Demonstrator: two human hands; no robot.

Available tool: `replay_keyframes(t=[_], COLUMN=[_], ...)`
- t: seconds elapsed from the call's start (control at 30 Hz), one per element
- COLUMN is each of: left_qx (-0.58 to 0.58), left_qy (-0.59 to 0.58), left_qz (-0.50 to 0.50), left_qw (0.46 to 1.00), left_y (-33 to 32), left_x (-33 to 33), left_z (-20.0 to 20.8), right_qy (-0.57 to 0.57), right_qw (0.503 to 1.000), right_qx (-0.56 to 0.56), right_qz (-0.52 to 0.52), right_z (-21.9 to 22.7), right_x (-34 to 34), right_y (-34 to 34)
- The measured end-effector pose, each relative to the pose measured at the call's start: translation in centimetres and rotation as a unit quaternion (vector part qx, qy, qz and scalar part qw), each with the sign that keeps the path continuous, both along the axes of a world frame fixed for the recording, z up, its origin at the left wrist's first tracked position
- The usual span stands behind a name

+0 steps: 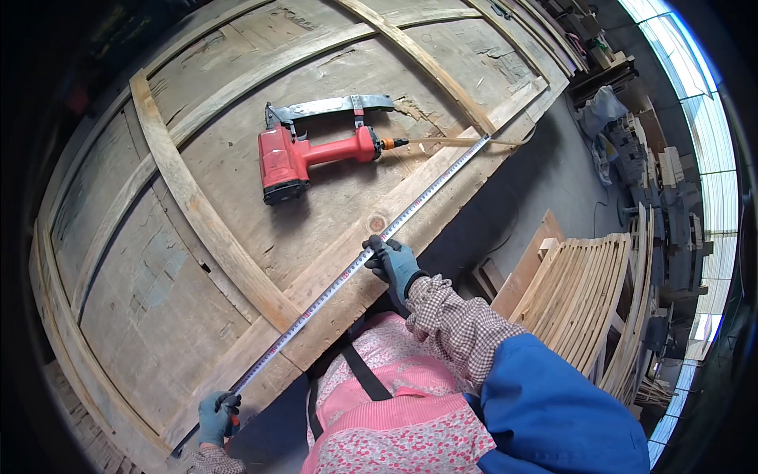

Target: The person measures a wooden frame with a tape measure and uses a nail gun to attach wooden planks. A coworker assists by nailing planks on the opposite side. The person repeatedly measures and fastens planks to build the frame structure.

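A tape measure's white blade (345,276) lies stretched along the near wooden edge board (276,373). My left hand (217,416), in a grey-blue glove with dark fingertips, is closed at the blade's lower-left end. A bit of orange-red shows between its fingers; the rest there is hidden. Midway along the board, my gloved right hand (392,265) pinches the blade, just below a round knot in the wood. Beyond the blade a red pneumatic nail gun (316,150) rests on its side on the plywood, inside the wooden frame strips (209,213).
From the nail gun an air hose (442,141) runs right, over the board's edge. A stack of wooden slats (580,292) stands at the right, beside piled timber offcuts (632,146). White plastic bags (604,110) lie near those offcuts.
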State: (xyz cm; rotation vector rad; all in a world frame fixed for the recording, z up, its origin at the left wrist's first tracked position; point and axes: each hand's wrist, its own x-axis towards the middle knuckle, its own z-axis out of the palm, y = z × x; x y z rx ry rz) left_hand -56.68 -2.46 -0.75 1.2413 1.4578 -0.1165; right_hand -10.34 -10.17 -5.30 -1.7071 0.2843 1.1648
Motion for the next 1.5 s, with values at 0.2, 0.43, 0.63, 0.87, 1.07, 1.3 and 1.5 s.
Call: replay_keyframes(t=[0.2, 0.43, 0.63, 0.87, 1.07, 1.3, 1.5], left_qx=[0.0, -0.041, -0.003, -0.012, 0.002, -0.015, -0.017], left_qy=[0.019, 0.016, -0.008, 0.011, -0.008, -0.001, 0.014], left_qz=[-0.006, 0.026, 0.01, -0.046, -0.046, -0.04, -0.05], left_qw=[1.0, 0.999, 1.0, 0.999, 0.999, 0.999, 0.999], left_y=[-1.0, -0.8, 0.2, 2.7, 3.3, 3.7, 4.1], left_x=[-3.2, -2.5, -0.6, 2.0, 2.0, 2.1, 3.5], left_z=[-0.9, -0.2, -0.6, -0.7, -1.4, -1.5, -0.8], right_qy=[0.031, 0.019, -0.009, -0.025, -0.018, -0.023, -0.025], right_qw=[0.998, 0.999, 1.0, 0.999, 0.998, 0.999, 0.998], right_qx=[-0.039, -0.039, -0.005, -0.042, -0.055, -0.044, -0.051], right_qz=[0.033, 0.03, 0.001, 0.005, 0.025, 0.016, -0.007], right_z=[0.3, 0.2, 0.3, -2.0, -2.9, -3.0, -3.2], right_x=[-2.1, -2.1, 0.3, 3.1, 4.0, 4.4, 5.2], right_y=[-2.8, -0.8, 0.8, 2.5, 2.8, 2.9, 3.0])
